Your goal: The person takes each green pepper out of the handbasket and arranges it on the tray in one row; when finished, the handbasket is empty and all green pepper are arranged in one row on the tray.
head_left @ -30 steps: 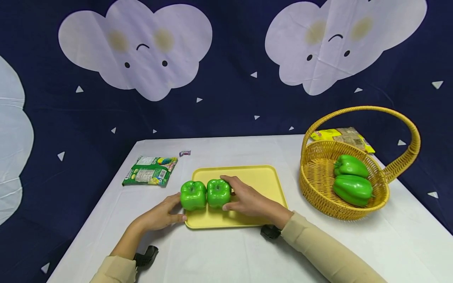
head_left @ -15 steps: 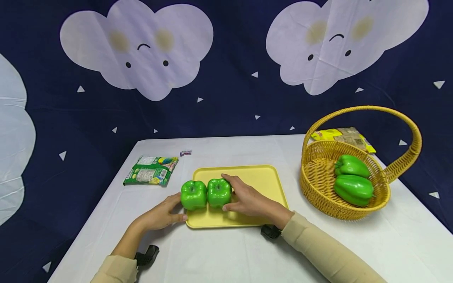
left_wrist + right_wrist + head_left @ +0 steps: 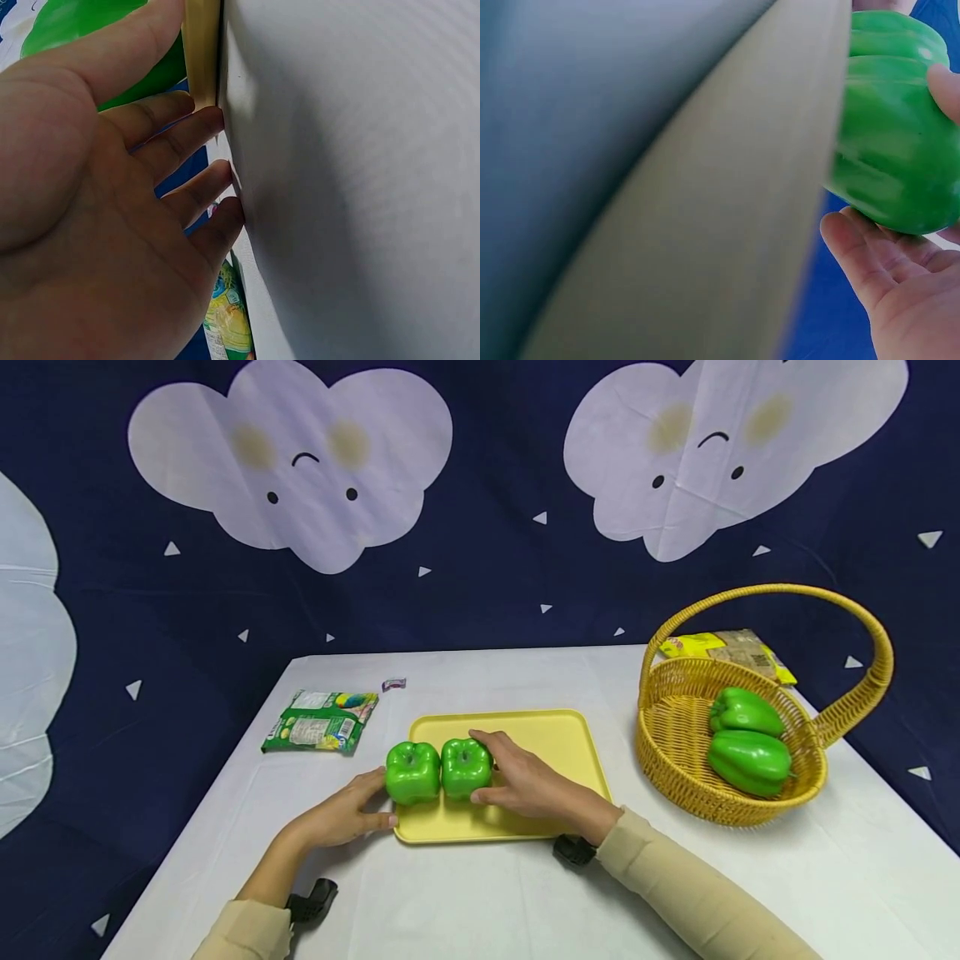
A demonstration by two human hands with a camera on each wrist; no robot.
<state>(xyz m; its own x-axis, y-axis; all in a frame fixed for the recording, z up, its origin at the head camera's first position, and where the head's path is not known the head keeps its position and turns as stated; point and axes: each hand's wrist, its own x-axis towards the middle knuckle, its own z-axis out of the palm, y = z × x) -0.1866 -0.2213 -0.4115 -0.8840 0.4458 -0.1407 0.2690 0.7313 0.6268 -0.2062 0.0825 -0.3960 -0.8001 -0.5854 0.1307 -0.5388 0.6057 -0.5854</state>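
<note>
Two green bell peppers stand side by side on the left part of a yellow tray (image 3: 558, 747). My right hand (image 3: 525, 781) holds the right bell pepper (image 3: 466, 768), thumb on its near side and fingers round its far side. In the right wrist view, that hand's thumb and fingertips lie against the glossy green skin. My left hand (image 3: 337, 810) is beside the left bell pepper (image 3: 412, 773), its thumb tip at the tray's near left corner. The left wrist view shows its fingers (image 3: 180, 150) spread and nearly straight, with nothing gripped; in the head view the pepper partly hides them.
A yellow wicker basket (image 3: 678, 789) with a tall handle stands on the right, two more green peppers (image 3: 750, 762) inside. Behind it lies a yellow packet (image 3: 727, 652). A green snack packet (image 3: 321, 721) and a small wrapped candy (image 3: 393, 684) lie at the back left.
Both peppers have shifted very slightly to the right on the tray. The two hands have hardly moved.
</note>
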